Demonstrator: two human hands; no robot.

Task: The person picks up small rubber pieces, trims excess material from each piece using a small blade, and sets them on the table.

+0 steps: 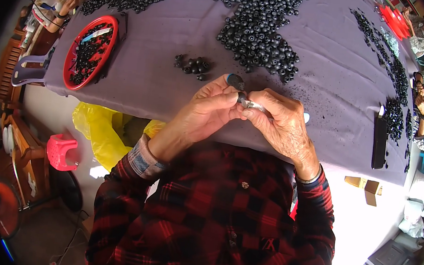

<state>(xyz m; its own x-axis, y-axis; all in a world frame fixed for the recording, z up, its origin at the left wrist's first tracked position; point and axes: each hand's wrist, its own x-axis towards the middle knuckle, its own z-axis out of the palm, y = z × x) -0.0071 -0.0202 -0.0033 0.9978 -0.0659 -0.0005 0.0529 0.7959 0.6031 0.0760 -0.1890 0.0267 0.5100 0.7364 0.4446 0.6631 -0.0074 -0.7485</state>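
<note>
Close to the table's near edge, my left hand (196, 111) pinches a small black round piece (241, 97) between thumb and fingers. A dark cover with a blue edge (235, 81) wraps one of its fingertips. My right hand (288, 123) is closed on a small silvery trimming tool (252, 105), whose tip meets the black piece. Its exact kind is mostly hidden by the fingers; a pale end (306, 118) shows beyond the knuckles. Just past my left hand lies a small cluster of black round pieces (195, 65), with a large heap of them (259, 40) farther off.
A purple cloth (148, 50) covers the table. At the left stands a red basin (68, 70) with black bits; below hangs a yellow bag (92, 126). Black scraps (397, 86) and a long black box (379, 143) lie right. Other people sit at the far left and right.
</note>
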